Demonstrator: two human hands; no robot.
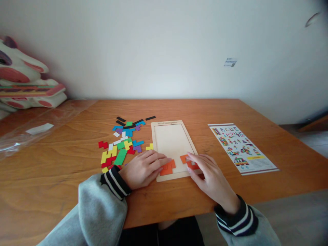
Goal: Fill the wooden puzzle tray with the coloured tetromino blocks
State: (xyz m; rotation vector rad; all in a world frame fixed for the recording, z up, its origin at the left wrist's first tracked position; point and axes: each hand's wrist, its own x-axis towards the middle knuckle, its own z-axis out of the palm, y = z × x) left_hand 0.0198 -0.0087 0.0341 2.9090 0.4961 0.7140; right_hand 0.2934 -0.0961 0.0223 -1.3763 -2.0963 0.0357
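Observation:
A pale wooden puzzle tray (pixel 174 123) lies flat in the middle of the wooden table. My left hand (pixel 143 168) rests on the tray's near left corner, fingertips touching orange pieces (pixel 167 168) set in the bottom row. On the near right corner, my right hand (pixel 210 174) presses its fingertips on another orange piece (pixel 185 159). Neither hand grips anything. A loose pile of coloured puzzle pieces (pixel 123 143) lies just left of the tray.
A printed pattern sheet (pixel 241 147) lies to the right of the tray. Several black pieces (pixel 135 121) sit behind the pile. A plush toy (pixel 23 82) and clear plastic wrapping (pixel 33 131) occupy the far left. A white wall stands behind the table.

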